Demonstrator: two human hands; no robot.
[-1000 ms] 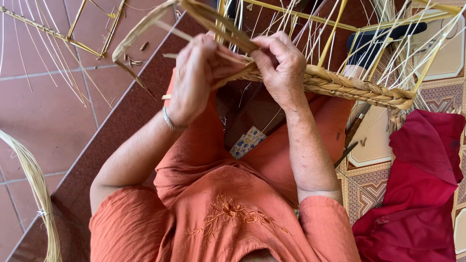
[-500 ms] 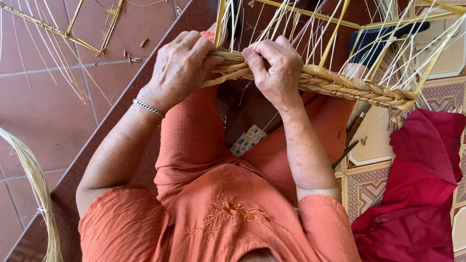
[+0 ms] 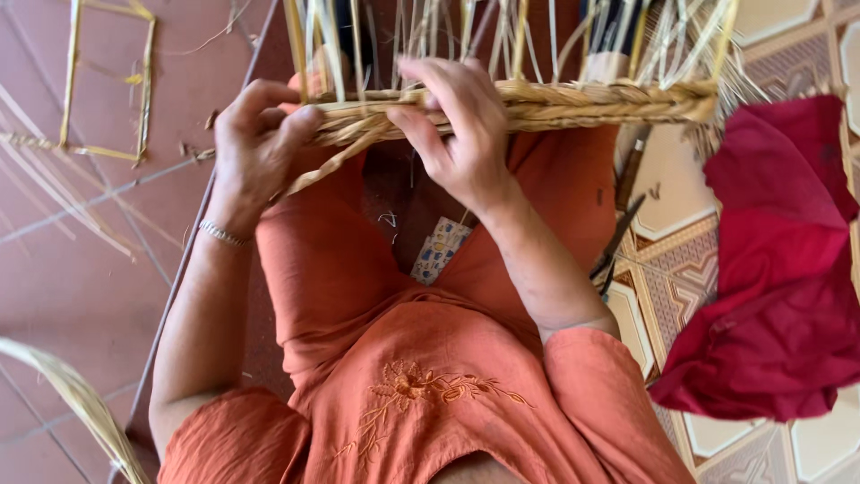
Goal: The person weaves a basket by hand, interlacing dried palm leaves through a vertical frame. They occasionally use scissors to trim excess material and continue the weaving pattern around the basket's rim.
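A half-woven basket of pale straw rests on my lap, its thick braided rim [image 3: 573, 103] running across the top of the head view with thin upright stakes [image 3: 537, 36] rising from it. My left hand [image 3: 255, 148] pinches a flat straw strand [image 3: 327, 170] at the rim's left end. My right hand [image 3: 452, 125] grips the braided rim beside it, fingers curled over the braid. I wear orange clothes and a thin bracelet [image 3: 224, 235] on the left wrist.
A red cloth [image 3: 770, 269] lies on patterned tiles at the right. Dark-handled tools [image 3: 618, 237] lie beside my right leg. A rectangular straw frame [image 3: 107, 81] and loose straws sit on the red floor at left. A straw bundle [image 3: 76, 403] curves in at bottom left.
The view has swung so the rim now lies level. My left hand has dropped from a raised strand to the rim's left end, and both hands stay on the braid.
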